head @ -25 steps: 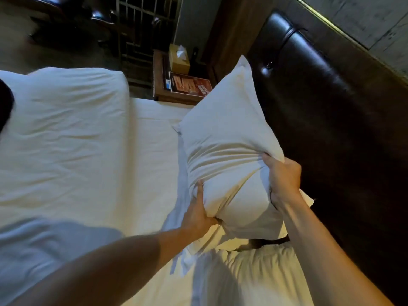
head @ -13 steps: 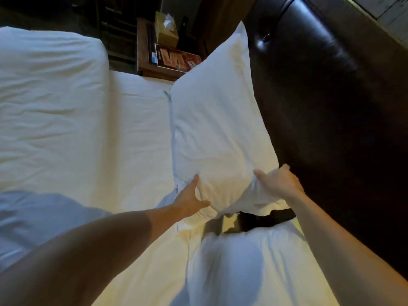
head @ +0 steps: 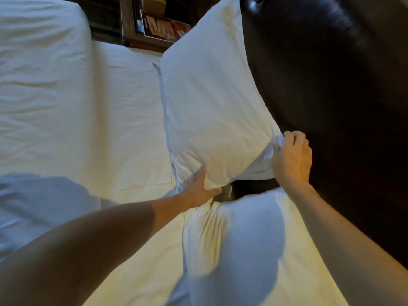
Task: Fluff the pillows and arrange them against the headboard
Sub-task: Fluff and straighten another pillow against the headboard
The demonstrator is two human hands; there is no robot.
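Note:
A white pillow (head: 212,102) leans against the dark padded headboard (head: 331,85), its long side along the board. My right hand (head: 291,160) grips the pillow's near right corner, cloth bunched in its fingers. My left hand (head: 198,188) holds the near left corner from below, thumb up on the pillow's face. A second white pillow (head: 242,250) lies nearer to me beside the headboard, with a dark gap between the two.
The white sheet (head: 123,133) covers the mattress on the left, with a folded white duvet (head: 39,85) beyond it. A wooden nightstand (head: 132,38) with a printed card (head: 163,27) and a tissue box stands past the bed's far edge.
The pillow has gone from lifted and squeezed to lying flatter against the headboard. Both hands slid to its near corners, and my view moved closer.

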